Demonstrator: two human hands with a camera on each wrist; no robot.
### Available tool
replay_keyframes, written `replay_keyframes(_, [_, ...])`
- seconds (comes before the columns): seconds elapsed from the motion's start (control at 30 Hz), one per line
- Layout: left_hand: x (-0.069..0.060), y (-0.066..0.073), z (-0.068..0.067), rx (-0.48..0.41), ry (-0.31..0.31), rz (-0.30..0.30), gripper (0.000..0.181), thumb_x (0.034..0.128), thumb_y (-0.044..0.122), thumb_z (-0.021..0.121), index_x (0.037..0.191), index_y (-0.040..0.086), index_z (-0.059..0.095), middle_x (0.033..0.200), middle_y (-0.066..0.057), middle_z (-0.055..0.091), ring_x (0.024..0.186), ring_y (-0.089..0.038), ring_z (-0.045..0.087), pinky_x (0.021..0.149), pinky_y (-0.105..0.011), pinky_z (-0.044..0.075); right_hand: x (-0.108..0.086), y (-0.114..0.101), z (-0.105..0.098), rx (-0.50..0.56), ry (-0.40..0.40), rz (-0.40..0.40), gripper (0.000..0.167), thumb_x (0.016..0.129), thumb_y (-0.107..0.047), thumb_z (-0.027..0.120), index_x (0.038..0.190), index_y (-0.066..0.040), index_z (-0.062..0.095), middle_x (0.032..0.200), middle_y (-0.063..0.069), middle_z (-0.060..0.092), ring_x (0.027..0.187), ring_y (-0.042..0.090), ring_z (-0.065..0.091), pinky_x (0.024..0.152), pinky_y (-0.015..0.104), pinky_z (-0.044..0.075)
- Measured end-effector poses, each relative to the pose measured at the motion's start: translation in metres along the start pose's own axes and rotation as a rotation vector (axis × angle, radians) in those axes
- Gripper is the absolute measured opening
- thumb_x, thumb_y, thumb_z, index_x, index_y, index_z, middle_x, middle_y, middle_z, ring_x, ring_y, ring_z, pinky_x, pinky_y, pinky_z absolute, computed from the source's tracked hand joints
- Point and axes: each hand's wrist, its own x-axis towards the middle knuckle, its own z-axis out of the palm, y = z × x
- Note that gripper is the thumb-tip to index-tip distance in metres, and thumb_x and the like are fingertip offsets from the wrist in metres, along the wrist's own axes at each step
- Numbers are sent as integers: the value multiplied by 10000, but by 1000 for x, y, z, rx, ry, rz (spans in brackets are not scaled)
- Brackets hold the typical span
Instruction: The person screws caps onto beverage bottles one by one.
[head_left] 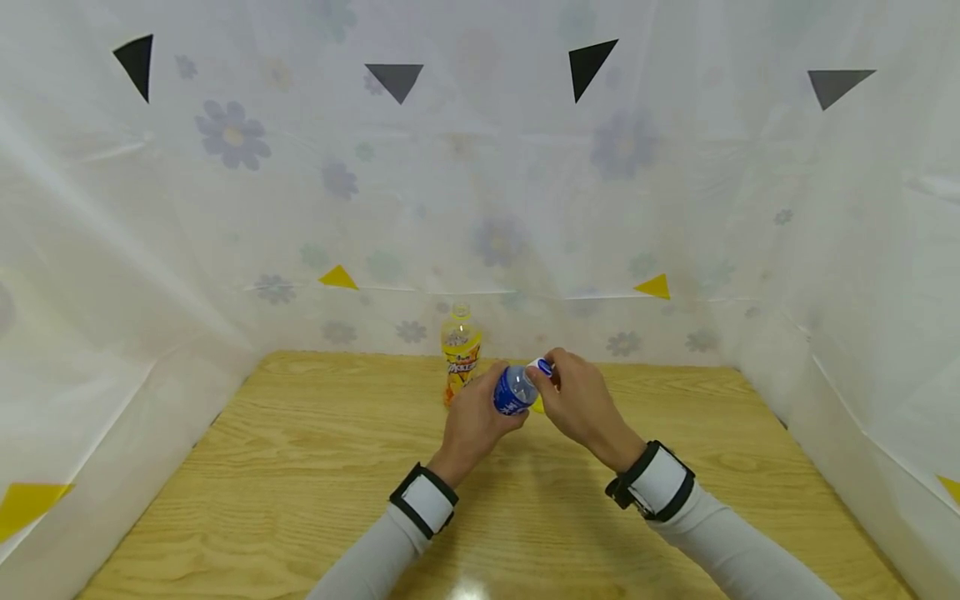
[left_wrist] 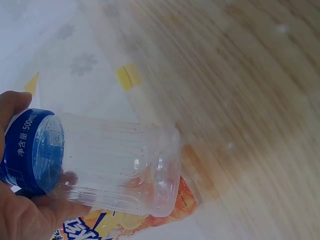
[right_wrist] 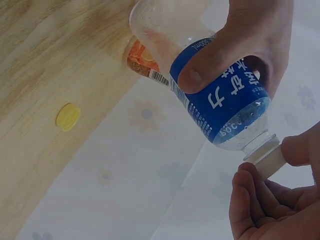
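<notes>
Blue-labelled plastic bottle [head_left: 512, 393] is held tilted over the table [head_left: 300, 483], neck towards my right; my left hand [head_left: 477, 414] wraps its label, my right hand [head_left: 581, 404] pinches the white cap [right_wrist: 270, 159] at the neck, thumb against fingers. So hands close together, one clamped on the body, one on the cap. Step looks like a cap twist; on or off, can't tell. To do it well: hold the body firm against turning, don't squeeze, thin wall would probably dent; keep cap square to the neck so threads don't cross; turn with fingertips. Views: head shows the orange-drink bottle [head_left: 461, 343] standing upright behind my left hand, no cap on its mouth; both wrist views catch only its lower part. Right wrist gets the yellow cap [right_wrist: 68, 117] whole, lying on the table; head gives just a yellow sliver by my right hand. Left wrist shows the clear lower half best, droplets included; white cap is out of shot there.
</notes>
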Motion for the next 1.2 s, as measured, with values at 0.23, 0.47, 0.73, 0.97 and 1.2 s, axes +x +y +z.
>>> replay_keyframes(0.23, [1,-1,-1,-22,1,-31,653,768,256,901,1327,160,577,1207,-63,710,1080,-217,702,906,-399,579,-1,-4,1,12,-37,70,495,1009,-357,632,1316,25,566,1043,148,648,890,264,610,719,398,526])
replay_keyframes(0.47, [0,0,-2,-11,18,-20,661,755,256,910,1318,143,583,1198,-71,715,1067,-228,705,894,-411,582,-3,-7,-1,-1,-42,23,601,1002,-247,649,1510,-30,411,1261,271,605,1160,440,588,905,587,520])
replay_keyframes(0.73, [2,-1,-1,-16,32,-16,681,751,249,911,1333,131,577,1191,-76,713,1053,-224,703,878,-401,582,-2,-9,-2,9,-9,-58,387,975,47,556,1352,-35,585,1257,248,650,1175,461,598,947,615,503])
replay_keyframes(0.97, [2,-2,0,-17,20,-8,681,751,251,910,1331,137,572,1198,-67,710,1063,-208,698,880,-396,580,-3,-8,0,9,-11,-50,338,975,58,548,1297,-20,615,1246,245,649,1159,435,605,922,588,524])
replay_keyframes(1.2, [2,-3,0,-14,16,-15,683,751,255,912,1334,143,573,1190,-68,714,1052,-213,702,869,-399,583,-3,-8,-2,13,-5,-58,332,974,55,555,1289,-32,616,1229,245,650,1141,429,614,906,578,537])
